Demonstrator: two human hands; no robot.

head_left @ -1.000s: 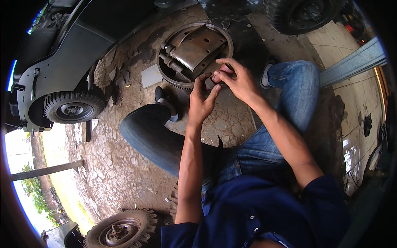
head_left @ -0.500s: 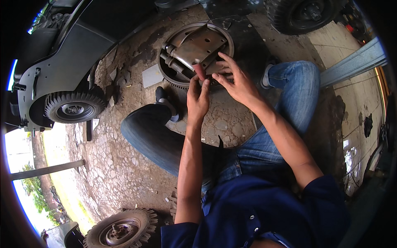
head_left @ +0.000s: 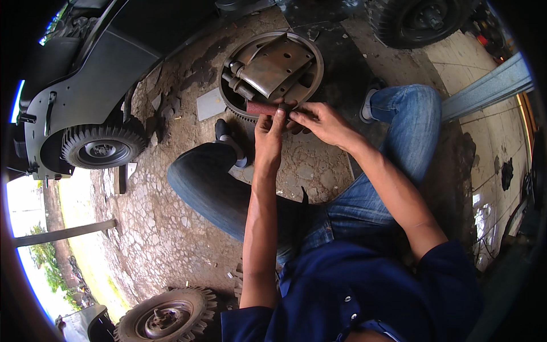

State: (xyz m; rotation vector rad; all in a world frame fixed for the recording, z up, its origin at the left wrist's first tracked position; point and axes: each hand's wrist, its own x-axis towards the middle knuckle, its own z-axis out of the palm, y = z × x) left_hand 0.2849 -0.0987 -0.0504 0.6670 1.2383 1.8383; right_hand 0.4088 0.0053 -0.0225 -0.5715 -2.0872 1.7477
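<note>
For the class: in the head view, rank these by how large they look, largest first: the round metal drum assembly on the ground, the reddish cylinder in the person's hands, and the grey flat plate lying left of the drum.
1. Round metal drum assembly
2. Grey flat plate
3. Reddish cylinder, though hands cover part of it, so places 2 and 3 are unsure.

Cracked stone floor (head_left: 171, 228), dark vehicle (head_left: 85, 97), loose tyres (head_left: 165, 319), bright daylight at left
</note>
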